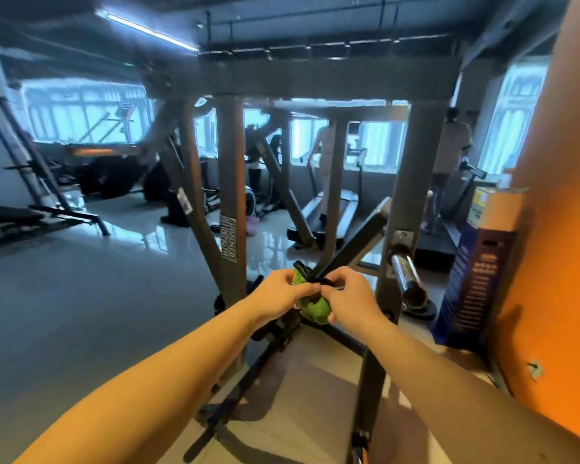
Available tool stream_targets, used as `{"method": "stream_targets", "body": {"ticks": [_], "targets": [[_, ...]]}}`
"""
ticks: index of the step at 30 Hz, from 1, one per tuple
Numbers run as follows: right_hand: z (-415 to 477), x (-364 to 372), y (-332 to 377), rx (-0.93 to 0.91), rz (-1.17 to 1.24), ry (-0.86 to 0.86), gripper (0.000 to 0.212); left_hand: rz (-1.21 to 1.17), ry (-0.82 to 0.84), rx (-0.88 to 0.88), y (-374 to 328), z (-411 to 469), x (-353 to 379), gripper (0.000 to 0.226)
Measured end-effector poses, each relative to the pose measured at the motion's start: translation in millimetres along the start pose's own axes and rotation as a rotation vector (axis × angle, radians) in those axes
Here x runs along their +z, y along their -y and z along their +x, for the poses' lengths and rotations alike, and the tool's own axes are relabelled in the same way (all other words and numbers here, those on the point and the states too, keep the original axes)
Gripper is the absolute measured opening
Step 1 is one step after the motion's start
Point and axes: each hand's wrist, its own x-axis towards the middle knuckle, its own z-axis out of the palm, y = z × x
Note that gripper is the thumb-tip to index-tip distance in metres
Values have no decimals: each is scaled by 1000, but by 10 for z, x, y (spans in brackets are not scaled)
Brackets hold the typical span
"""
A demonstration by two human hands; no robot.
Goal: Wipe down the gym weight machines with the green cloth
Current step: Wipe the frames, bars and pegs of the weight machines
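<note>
Both bare forearms reach forward and converge in front of the grey weight machine (230,182). The left hand (280,293) and right hand (350,298) face each other, fingers curled and clamped on the bunched green cloth (310,309), held in the air between them.

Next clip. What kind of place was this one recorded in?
A gym: a steel weight machine frame stands just ahead, treadmills line the windows behind it, and a chrome plate peg juts out on the right. The left hand and right hand grip a green cloth.
</note>
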Motion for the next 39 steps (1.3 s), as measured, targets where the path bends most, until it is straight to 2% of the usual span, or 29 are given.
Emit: {"method": "stream_targets", "body": {"ticks": [8,16,18,20,22,24,26,30,32,35,39], "targets": [[616,-440,438,-72,10,-14,6,-108,-60,68,-493,490,-121,48],[1241,-1155,602,-31,252,-7,13,-51,-169,168,-1088,1153,241,72],[1337,-1400,540,-14,374,19,18,5,-201,204,-1199,1287,418,62],[1408,-1661,430,-14,494,120,20,36,-247,215,-1325,1361,628,51],[1478,-1927,271,-47,516,207,27,58,-281,214,-1453,1392,874,46],[1545,-2220,78,-109,447,209,40,55,-290,206,-1562,1420,1168,42],[1616,-2550,-140,-157,348,182,45,7,-281,188,-1683,1447,1509,39],[1735,-3256,-608,-253,23,198,36,50,-302,153,-1807,1595,2264,35],[1816,-3549,-841,-217,-91,243,34,143,-314,136,-1782,1738,2647,29],[1991,-3861,-1175,-165,-176,320,43,263,-379,113,-1699,1975,3146,29],[2293,-4053,-1669,-81,-151,404,28,371,-367,144,-1568,2327,3667,23]]}}
